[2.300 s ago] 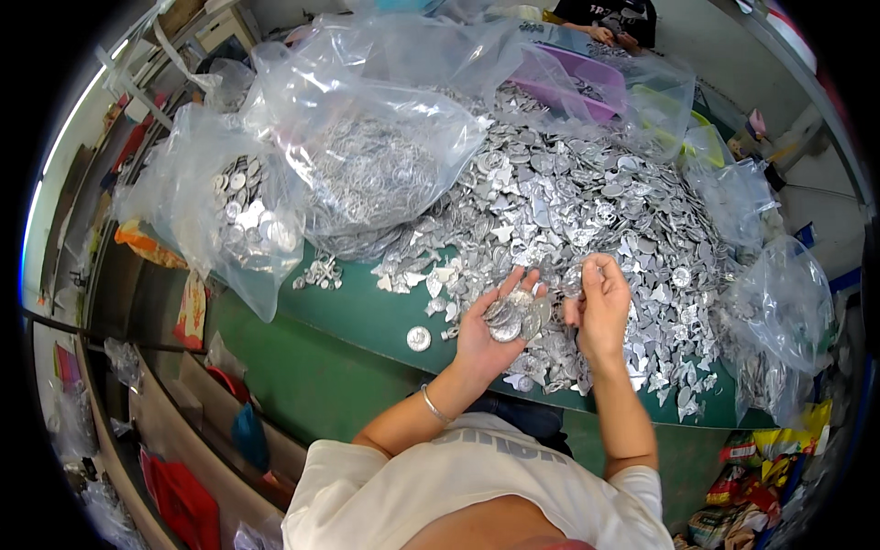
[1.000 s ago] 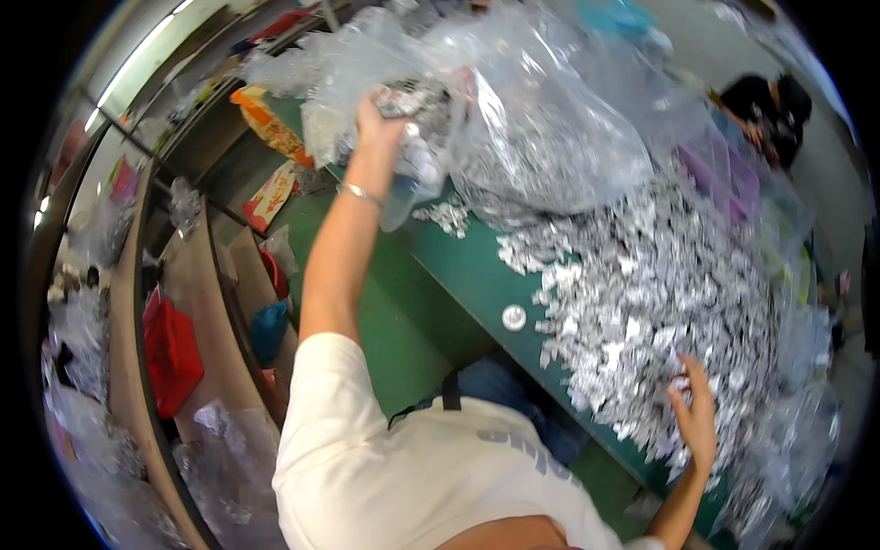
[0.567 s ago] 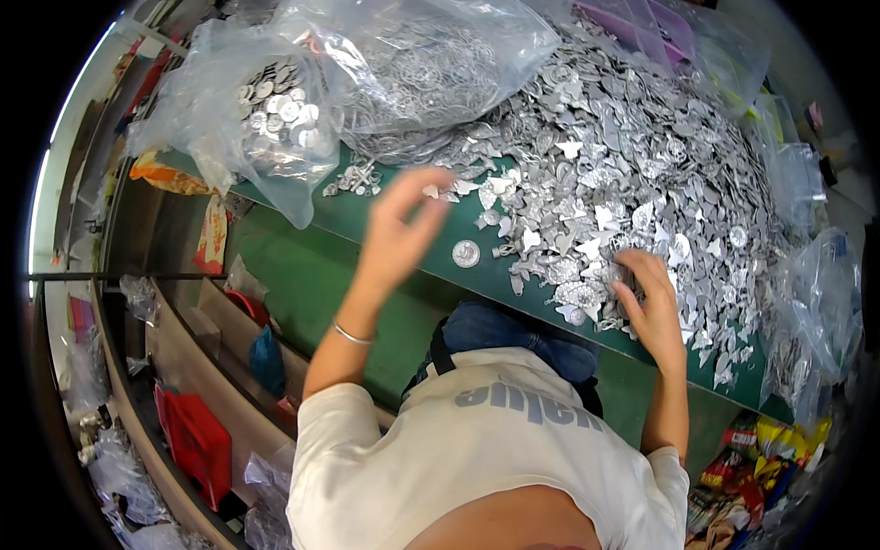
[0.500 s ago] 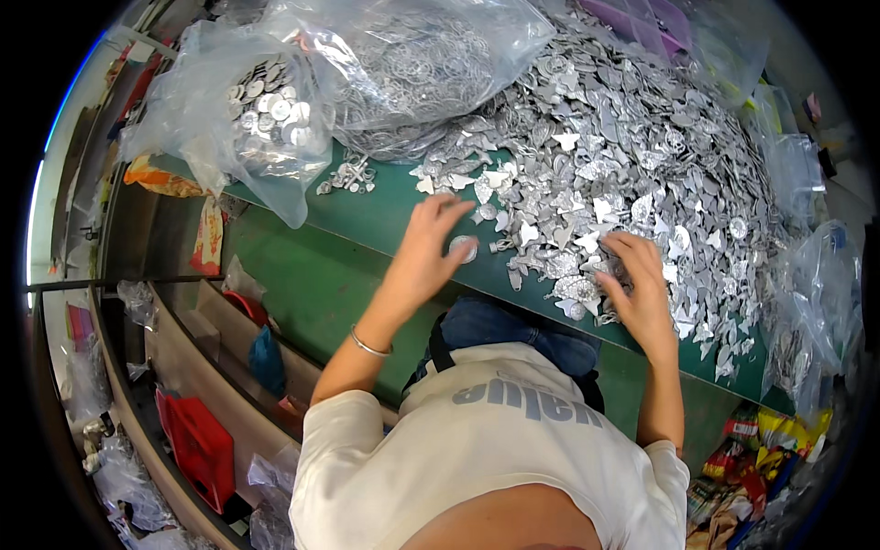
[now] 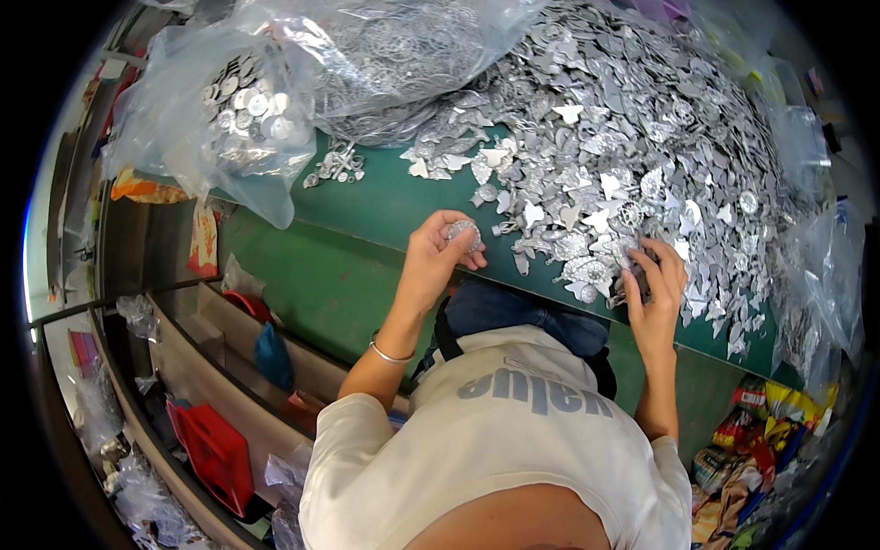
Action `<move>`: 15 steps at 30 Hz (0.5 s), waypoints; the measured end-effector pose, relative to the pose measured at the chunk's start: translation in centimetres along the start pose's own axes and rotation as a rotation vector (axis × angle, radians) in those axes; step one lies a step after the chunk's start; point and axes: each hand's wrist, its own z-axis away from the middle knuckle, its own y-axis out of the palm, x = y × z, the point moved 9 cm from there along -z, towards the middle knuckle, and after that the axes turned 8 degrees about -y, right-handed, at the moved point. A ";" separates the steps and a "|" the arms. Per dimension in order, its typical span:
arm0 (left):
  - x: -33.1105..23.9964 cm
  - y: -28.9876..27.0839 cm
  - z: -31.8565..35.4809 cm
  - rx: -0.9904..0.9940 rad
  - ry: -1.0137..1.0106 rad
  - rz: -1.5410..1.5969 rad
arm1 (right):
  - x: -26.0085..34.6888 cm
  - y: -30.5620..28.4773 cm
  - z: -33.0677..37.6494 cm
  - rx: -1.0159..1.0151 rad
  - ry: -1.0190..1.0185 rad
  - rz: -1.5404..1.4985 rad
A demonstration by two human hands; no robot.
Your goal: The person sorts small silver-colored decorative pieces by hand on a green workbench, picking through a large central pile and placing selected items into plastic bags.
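Note:
My left hand is at the near edge of the green table, its thumb and fingers pinched on a round silver medallion with a patterned face. A large heap of small flat silver metal charms covers the right part of the table, in many shapes. At its near edge, my right hand rests among the pieces with thumb and fingers apart, curved over them. Whether the fingertips press on a single charm cannot be seen.
Clear plastic bags stand at the back left, one with round silver discs, a bigger one with ring-like pieces. A small cluster of charms lies before them. Wooden drawers are at left, colourful packets at lower right.
My left hand has closed on the round medallion that lay near the table edge and turned it up. My right hand has shifted slightly right along the heap.

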 end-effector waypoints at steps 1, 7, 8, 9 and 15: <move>-0.1 0.6 0.3 0.006 0.030 -0.069 | -0.3 -0.4 0.5 -0.023 0.020 0.035; -2.0 7.7 3.2 0.023 0.612 -0.735 | 1.6 1.1 1.6 0.129 -0.051 0.039; -1.6 8.8 3.2 0.005 0.662 -0.805 | 1.9 1.9 1.5 0.122 -0.083 0.050; -1.5 9.5 3.3 -0.016 0.711 -0.875 | 2.2 2.7 1.1 0.166 -0.117 0.073; -2.4 10.4 2.6 -0.061 0.818 -1.130 | 0.1 3.2 0.6 0.144 -0.197 0.156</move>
